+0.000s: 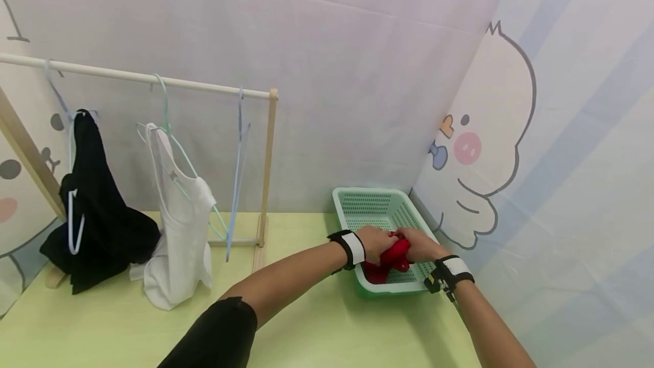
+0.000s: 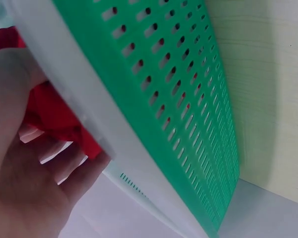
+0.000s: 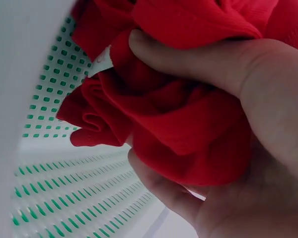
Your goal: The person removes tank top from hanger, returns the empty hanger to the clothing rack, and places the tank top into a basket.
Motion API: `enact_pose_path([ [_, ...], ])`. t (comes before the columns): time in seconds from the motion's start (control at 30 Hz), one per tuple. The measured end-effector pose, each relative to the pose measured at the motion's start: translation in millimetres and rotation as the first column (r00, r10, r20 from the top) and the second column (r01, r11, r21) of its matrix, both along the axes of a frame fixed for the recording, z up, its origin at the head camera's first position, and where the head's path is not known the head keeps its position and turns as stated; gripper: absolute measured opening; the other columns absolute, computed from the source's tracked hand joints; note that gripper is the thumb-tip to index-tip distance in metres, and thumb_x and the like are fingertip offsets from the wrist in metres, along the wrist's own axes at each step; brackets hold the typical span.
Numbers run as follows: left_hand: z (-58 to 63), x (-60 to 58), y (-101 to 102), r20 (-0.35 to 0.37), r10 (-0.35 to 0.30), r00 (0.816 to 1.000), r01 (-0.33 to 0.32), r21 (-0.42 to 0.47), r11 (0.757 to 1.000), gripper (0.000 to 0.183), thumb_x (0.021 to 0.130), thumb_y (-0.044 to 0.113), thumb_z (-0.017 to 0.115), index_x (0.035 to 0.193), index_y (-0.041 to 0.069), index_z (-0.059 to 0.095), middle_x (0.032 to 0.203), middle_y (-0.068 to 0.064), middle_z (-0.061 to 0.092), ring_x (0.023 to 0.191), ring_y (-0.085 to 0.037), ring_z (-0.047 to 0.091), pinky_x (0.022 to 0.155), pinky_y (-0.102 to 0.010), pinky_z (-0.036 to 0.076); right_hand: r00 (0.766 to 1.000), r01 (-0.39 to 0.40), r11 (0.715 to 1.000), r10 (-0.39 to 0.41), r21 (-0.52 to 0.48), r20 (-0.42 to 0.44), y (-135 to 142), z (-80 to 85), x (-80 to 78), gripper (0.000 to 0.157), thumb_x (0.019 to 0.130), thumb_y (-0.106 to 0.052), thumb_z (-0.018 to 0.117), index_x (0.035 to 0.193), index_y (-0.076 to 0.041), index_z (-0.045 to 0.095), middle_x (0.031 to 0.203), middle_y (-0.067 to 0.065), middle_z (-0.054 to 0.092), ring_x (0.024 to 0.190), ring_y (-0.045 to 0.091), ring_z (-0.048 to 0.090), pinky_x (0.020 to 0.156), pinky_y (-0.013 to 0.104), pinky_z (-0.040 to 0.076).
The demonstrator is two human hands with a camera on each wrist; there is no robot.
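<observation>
Both hands are over the green and white basket point(image 1: 375, 193), working on a bunched red garment point(image 1: 392, 257). My left hand point(image 1: 375, 241) grips its left side; in the left wrist view the thumb lies over the red cloth point(image 2: 52, 111) and the fingers pass beneath it, close to the basket rim. My right hand point(image 1: 418, 245) holds the other side. Folds of the garment point(image 3: 188, 119) fill that hand in the right wrist view, thumb on top and fingers below. A white label point(image 3: 102, 62) shows among the folds. The garment's overall shape is hidden in the bunching.
A clothes rack point(image 1: 214, 85) stands at the left on the pale yellow table point(image 1: 301, 322). From it hang a black garment point(image 1: 104, 203), a white tank top point(image 1: 179, 226) on a green hanger, and a bare blue hanger point(image 1: 237, 180). A printed curtain wall point(image 1: 572, 197) rises right beside the basket.
</observation>
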State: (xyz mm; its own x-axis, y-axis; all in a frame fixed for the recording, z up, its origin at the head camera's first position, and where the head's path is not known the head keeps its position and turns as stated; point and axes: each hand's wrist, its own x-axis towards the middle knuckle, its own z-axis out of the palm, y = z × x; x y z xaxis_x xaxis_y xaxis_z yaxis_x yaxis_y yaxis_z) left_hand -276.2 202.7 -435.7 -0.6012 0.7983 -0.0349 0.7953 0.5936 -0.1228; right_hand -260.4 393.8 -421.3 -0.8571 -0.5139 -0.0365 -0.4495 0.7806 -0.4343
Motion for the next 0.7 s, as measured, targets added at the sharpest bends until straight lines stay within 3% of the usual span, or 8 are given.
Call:
enact_pose_path([
  [0.2, -0.5, -1.0, 1, -0.071, -0.028, 0.997, 0.028, 0.0, 1.0, 0.053, 0.097, 0.036, 0.081, 0.142, 0.019, 0.06, 0.126, 0.003, 0.072, 0.111, -0.012, 0.07, 0.091, -0.026, 0.057, 0.998, -0.044, 0.998, 0.046, 0.045, -0.04, -1, -0.2, -4.2, 0.021, 0.089, 0.004, 0.071, 0.108, -0.001, 0.067, 0.092, 0.001, 0.065, 0.078, 0.014, 0.053, 0.069, 0.03, 0.046],
  [0.3, 3.9, 2.6, 0, -0.073, -0.014, 0.997, 0.012, -0.029, 1.0, 0.055, 0.095, 0.036, 0.082, 0.142, 0.019, 0.059, 0.126, 0.003, 0.072, 0.11, -0.012, 0.071, 0.091, -0.025, 0.057, 0.999, -0.045, 0.997, 0.046, 0.058, -0.01, -2, 0.2, -6.6, 0.02, 0.089, 0.007, 0.067, 0.107, 0.0, 0.066, 0.09, 0.002, 0.064, 0.076, 0.014, 0.053, 0.066, 0.03, 0.046],
  [0.5, 15.5, 16.6, -2, 0.024, 0.082, 0.996, -0.079, -0.099, 0.992, 0.059, 0.095, 0.039, 0.082, 0.144, 0.022, 0.055, 0.125, 0.006, 0.072, 0.104, -0.009, 0.07, 0.09, -0.024, 0.055, 0.994, 0.019, 0.988, -0.035, 0.151, 0.104, -10, 7.2, -5.7, 0.03, 0.085, 0.014, 0.066, 0.11, -0.002, 0.066, 0.09, 0.003, 0.063, 0.076, 0.018, 0.055, 0.066, 0.031, 0.047],
  [0.7, 20.8, 25.5, -4, 0.125, 0.129, 0.984, -0.112, -0.14, 0.984, 0.076, 0.095, 0.044, 0.079, 0.161, 0.025, 0.045, 0.143, 0.007, 0.063, 0.116, -0.011, 0.066, 0.096, -0.025, 0.053, 0.964, 0.07, 0.965, -0.131, 0.252, 0.233, -16, 14.8, -1.8, 0.055, 0.077, 0.019, 0.075, 0.124, -0.009, 0.069, 0.097, 0.002, 0.065, 0.083, 0.02, 0.057, 0.065, 0.032, 0.05],
])
